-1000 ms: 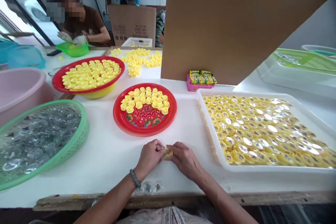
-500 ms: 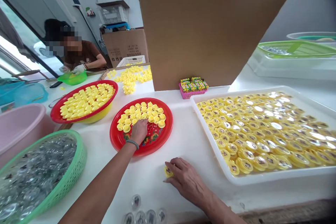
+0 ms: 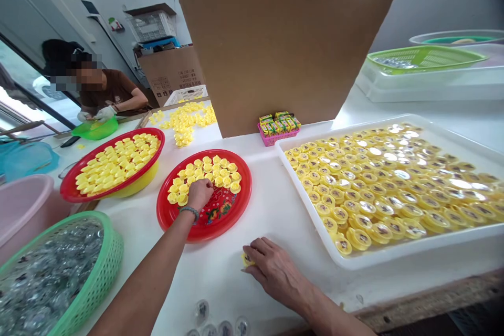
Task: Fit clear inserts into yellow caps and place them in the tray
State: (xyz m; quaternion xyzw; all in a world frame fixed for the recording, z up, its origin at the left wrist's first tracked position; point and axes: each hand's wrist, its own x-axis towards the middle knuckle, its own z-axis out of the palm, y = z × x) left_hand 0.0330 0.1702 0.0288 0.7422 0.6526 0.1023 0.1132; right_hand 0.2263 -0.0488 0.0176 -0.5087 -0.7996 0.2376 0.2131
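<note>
My left hand [image 3: 199,192] reaches onto the red plate [image 3: 232,209] and its curled fingers close among the small yellow cups [image 3: 214,170] laid out there. My right hand [image 3: 271,269] rests on the white table near the front edge, fingers pressed on one small yellow cup [image 3: 247,260]. A few clear round lids [image 3: 214,320] lie on the table between my arms.
A white tray [image 3: 394,254] full of lidded yellow cups lies at right. At left are a green basket [image 3: 94,278] of clear lids, a pink basin [image 3: 21,205] and a red plate on a yellow bowl [image 3: 129,184]. A brown board [image 3: 283,37] stands behind; a person works at far left.
My left hand left the cup at the table's front and reached forward onto the red plate. My right hand stayed on the cup. The camera tilted and shifted.
</note>
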